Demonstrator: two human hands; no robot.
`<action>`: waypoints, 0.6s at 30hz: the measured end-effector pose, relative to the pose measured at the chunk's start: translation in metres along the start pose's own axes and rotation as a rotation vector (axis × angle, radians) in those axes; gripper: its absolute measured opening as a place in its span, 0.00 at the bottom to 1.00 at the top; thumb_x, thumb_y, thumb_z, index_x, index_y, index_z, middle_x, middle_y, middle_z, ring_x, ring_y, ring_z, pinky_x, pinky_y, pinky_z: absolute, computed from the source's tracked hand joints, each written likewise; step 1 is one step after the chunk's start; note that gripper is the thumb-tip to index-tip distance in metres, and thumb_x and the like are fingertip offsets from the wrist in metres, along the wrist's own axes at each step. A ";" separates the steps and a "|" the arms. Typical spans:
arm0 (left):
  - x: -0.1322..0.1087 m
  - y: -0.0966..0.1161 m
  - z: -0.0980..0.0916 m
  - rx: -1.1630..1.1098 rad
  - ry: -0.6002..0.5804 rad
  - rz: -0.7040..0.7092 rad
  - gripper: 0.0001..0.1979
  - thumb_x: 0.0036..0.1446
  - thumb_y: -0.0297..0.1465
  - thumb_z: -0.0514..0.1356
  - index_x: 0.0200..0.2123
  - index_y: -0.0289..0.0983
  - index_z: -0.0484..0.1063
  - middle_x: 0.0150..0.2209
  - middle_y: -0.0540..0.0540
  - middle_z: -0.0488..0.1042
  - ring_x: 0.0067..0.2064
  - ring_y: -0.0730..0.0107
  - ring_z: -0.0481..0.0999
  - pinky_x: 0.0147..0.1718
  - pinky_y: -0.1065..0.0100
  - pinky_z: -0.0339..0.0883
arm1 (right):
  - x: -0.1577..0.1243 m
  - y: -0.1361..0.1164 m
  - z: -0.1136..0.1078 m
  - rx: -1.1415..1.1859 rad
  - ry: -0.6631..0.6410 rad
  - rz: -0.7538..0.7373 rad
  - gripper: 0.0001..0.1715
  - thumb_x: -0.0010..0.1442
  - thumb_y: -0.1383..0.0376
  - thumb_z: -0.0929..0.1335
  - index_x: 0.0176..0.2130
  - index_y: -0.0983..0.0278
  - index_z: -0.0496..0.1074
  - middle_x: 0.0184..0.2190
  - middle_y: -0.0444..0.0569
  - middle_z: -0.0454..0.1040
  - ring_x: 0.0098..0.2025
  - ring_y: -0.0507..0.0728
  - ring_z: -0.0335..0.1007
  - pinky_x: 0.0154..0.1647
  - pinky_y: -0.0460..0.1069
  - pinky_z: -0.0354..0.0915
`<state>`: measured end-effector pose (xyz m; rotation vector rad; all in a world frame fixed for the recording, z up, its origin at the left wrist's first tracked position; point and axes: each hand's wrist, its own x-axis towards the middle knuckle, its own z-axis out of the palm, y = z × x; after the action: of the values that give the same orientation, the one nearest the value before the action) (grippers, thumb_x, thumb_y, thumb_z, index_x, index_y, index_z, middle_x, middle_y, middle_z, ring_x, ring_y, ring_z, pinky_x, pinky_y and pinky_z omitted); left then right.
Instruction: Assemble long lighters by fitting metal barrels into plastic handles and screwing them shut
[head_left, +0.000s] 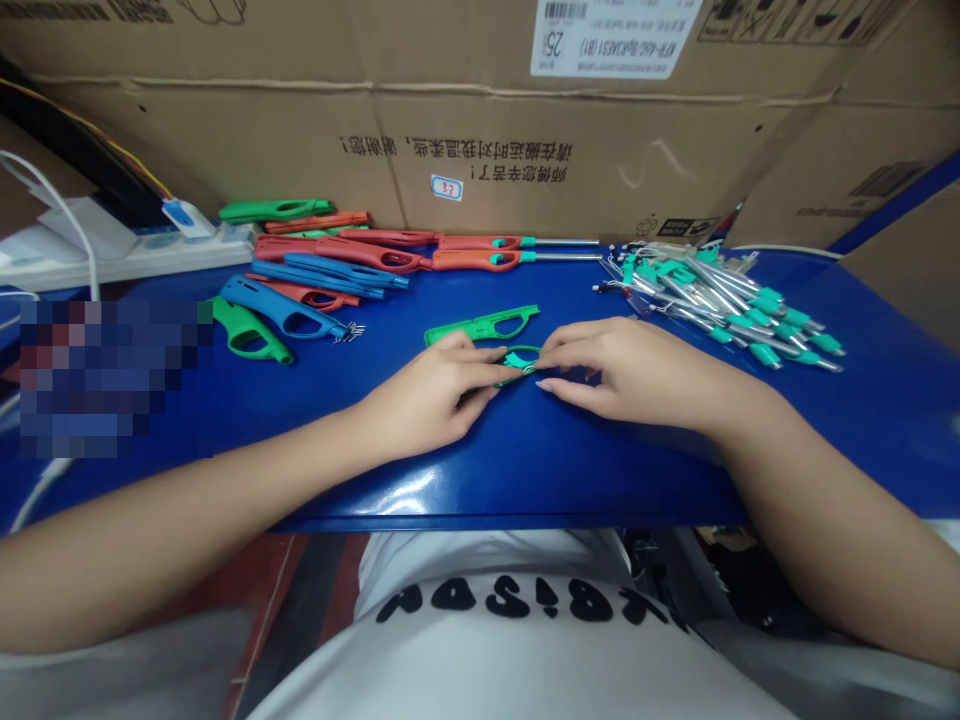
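Note:
My left hand [442, 385] is closed over a green lighter casing [516, 380] lying on the blue table, and it hides most of that casing. A teal trigger piece [523, 358] shows in the casing's loop. From the other side, the bent fingertips of my right hand [615, 365] grip the casing's right end, with the thumb held lower. Just behind both hands lies another green casing half [480, 326], its inner side up. Whether a small part sits between my fingertips is hidden.
Red lighters with metal tubes [480, 259] and blue casings [281, 308] lie back left, near small metal pieces [354, 330]. A pile of metal lighter tubes with teal parts [720, 295] is at right. Behind stands a cardboard box [300, 130]; a power strip [217, 245] is far left.

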<state>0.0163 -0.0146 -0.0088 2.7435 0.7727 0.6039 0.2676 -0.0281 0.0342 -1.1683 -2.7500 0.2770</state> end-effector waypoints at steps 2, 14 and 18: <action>0.000 0.001 0.000 0.004 0.000 -0.002 0.19 0.66 0.26 0.56 0.57 0.41 0.76 0.56 0.41 0.77 0.48 0.58 0.76 0.49 0.57 0.70 | 0.000 0.000 0.000 0.025 -0.002 -0.005 0.13 0.66 0.62 0.67 0.45 0.60 0.81 0.45 0.50 0.81 0.44 0.59 0.78 0.42 0.50 0.70; 0.000 0.001 0.002 0.019 -0.001 0.009 0.19 0.67 0.25 0.55 0.57 0.40 0.76 0.57 0.41 0.77 0.48 0.58 0.75 0.49 0.56 0.70 | 0.000 -0.001 -0.001 0.025 -0.022 0.004 0.14 0.67 0.63 0.66 0.47 0.60 0.81 0.47 0.50 0.80 0.45 0.59 0.78 0.44 0.51 0.70; 0.000 0.000 0.003 0.015 0.002 0.006 0.18 0.67 0.26 0.55 0.56 0.39 0.77 0.57 0.39 0.77 0.49 0.56 0.75 0.50 0.55 0.70 | -0.001 -0.002 0.000 -0.019 -0.027 0.023 0.15 0.67 0.61 0.66 0.48 0.60 0.80 0.50 0.51 0.79 0.45 0.59 0.77 0.42 0.51 0.69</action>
<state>0.0174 -0.0153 -0.0110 2.7605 0.7732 0.6038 0.2670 -0.0301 0.0345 -1.2103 -2.7702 0.2720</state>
